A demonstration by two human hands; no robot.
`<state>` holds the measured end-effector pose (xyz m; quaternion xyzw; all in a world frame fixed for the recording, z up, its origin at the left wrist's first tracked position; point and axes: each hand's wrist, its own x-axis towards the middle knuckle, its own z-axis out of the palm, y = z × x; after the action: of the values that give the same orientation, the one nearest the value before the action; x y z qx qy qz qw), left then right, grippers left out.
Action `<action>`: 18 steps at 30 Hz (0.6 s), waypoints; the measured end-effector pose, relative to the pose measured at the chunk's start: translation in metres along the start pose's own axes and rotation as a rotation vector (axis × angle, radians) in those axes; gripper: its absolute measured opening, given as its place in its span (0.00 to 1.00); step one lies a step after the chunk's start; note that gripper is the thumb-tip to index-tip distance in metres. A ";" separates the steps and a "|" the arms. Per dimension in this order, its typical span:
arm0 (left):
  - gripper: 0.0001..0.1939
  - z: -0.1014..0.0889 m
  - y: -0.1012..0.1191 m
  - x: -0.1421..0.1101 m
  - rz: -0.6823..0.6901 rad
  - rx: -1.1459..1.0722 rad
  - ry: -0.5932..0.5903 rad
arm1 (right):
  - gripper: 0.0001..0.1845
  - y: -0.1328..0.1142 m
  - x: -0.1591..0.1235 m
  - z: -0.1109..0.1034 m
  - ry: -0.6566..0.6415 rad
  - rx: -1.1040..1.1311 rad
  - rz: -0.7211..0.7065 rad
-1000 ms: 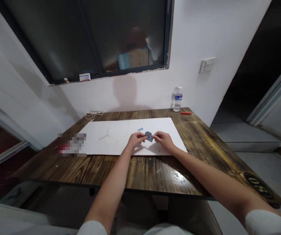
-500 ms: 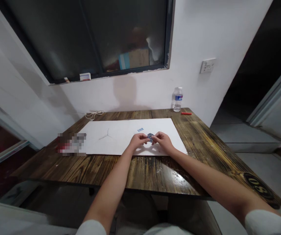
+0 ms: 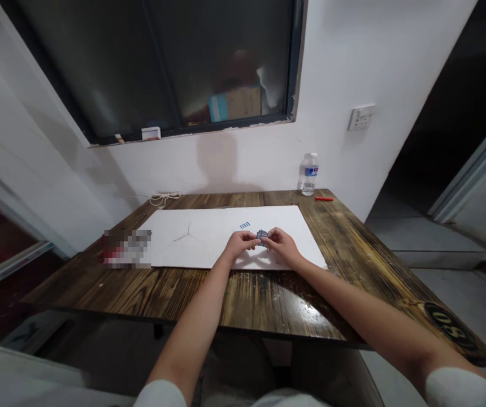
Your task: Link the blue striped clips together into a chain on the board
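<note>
My left hand [image 3: 241, 243] and my right hand [image 3: 280, 243] meet over the white board [image 3: 209, 237], close to its near edge. Between their fingertips is a small bunch of blue-and-white cards [image 3: 262, 234], overlapping and not squared up. Both hands pinch it, one from each side, and fingers partly cover it. What is printed on the cards is too small to read. Just beyond my left hand, a short row of small blue cards [image 3: 244, 225] lies flat on the board. Thin dark lines [image 3: 187, 233] branch across the board's left half.
The board lies on a dark wooden table [image 3: 158, 291]. At the back right stand a water bottle [image 3: 309, 175] and a red pen-like stick [image 3: 324, 199]. A white cord [image 3: 164, 198] lies back left. A blurred-out item [image 3: 128, 247] overlaps the board's left end.
The bunch of cards has turned slightly between my fingers and shows more spread at the top. Both hands stay in nearly the same place; the view has shifted a little.
</note>
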<state>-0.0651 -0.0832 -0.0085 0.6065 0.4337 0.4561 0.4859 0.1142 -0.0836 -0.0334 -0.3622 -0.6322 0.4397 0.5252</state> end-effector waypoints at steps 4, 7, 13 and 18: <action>0.20 -0.003 0.003 0.000 -0.019 -0.025 0.077 | 0.20 -0.003 0.004 -0.003 -0.011 -0.021 0.001; 0.20 -0.006 0.007 0.000 -0.030 -0.040 0.153 | 0.17 -0.004 0.010 -0.003 0.018 -0.065 0.022; 0.19 -0.020 0.015 0.001 0.012 -0.112 0.336 | 0.08 -0.006 0.027 0.009 -0.055 -0.287 0.040; 0.17 -0.036 0.017 0.001 0.062 -0.124 0.506 | 0.04 -0.005 0.049 0.030 -0.154 -0.574 -0.053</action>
<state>-0.0981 -0.0776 0.0126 0.4552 0.4940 0.6336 0.3839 0.0758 -0.0459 -0.0141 -0.4449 -0.7779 0.2552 0.3631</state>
